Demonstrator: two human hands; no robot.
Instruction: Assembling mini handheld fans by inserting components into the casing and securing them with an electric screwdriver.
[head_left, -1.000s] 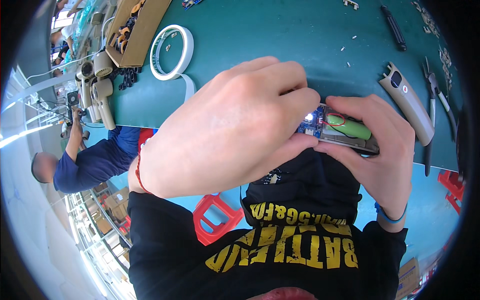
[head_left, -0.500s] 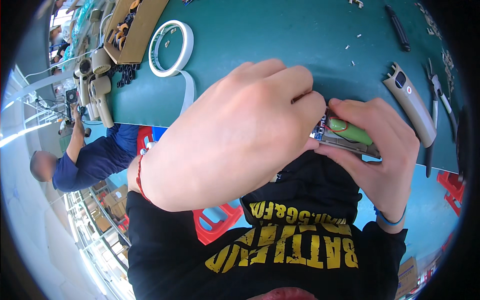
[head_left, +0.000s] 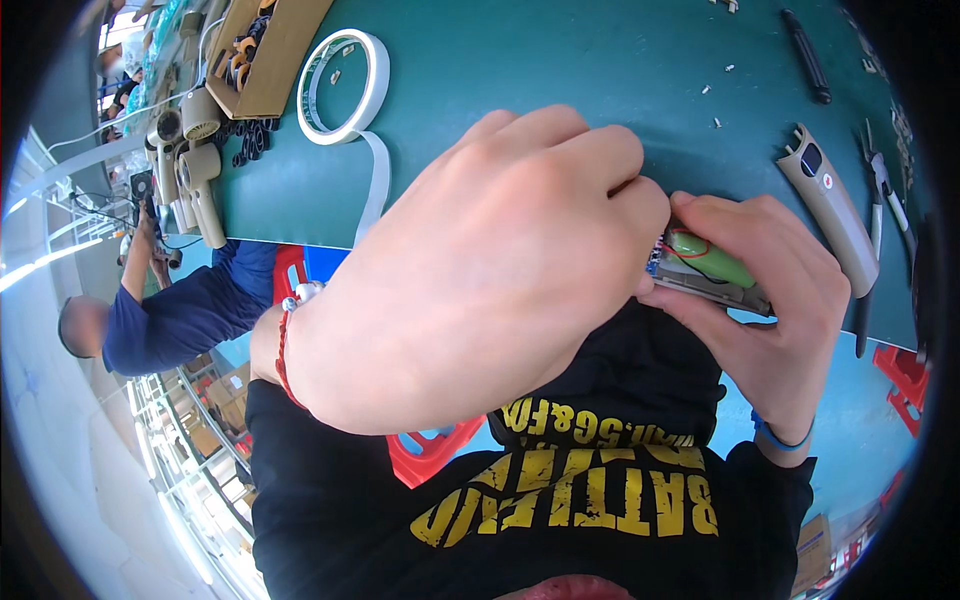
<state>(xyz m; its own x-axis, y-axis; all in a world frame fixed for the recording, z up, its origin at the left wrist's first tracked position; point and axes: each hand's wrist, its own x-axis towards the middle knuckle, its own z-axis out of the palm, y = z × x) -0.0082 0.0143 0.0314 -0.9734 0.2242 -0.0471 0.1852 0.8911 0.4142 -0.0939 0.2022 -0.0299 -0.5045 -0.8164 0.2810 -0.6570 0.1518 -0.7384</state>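
Note:
My right hand [head_left: 775, 265] is closed around a beige handle half-shell [head_left: 735, 297], thumb and fingers gripping its two long sides. Inside the shell lie a green cylindrical battery [head_left: 722, 264], a red wire and a blue circuit board [head_left: 655, 258]. Over the board end of the shell sits my left hand [head_left: 530, 230], its fingers curled in. The back of this hand hides its fingertips and anything they pinch. To the right on the table rests a matching beige handle cover [head_left: 830, 205] with a dark oval window.
A roll of white tape [head_left: 375, 85] trails a loose strip on the green table [head_left: 480, 60]. Pliers [head_left: 885, 190] and a black pen-like tool [head_left: 806, 55] lie at right. At left are a cardboard box [head_left: 262, 75], beige hairdryer-like housings [head_left: 200, 185] and a seated co-worker [head_left: 190, 310].
Both hands and the half-shell have shifted slightly to the right. My left hand now covers more of the circuit board. The co-worker's arm has moved a little.

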